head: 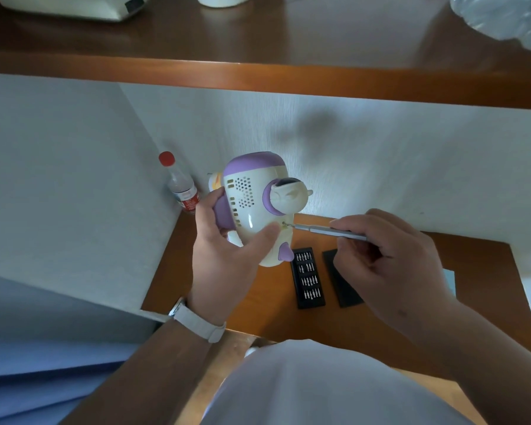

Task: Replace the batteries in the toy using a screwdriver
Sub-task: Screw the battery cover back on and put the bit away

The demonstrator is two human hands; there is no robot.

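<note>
Left hand grips one toy. Right hand, at three o'clock, pinches one screwdriver, tip against the toy.

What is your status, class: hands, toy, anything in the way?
Left hand grips toy, lifted. Right hand holds screwdriver, tip on toy's shell. Bit case on table below, not obstructing.
</note>
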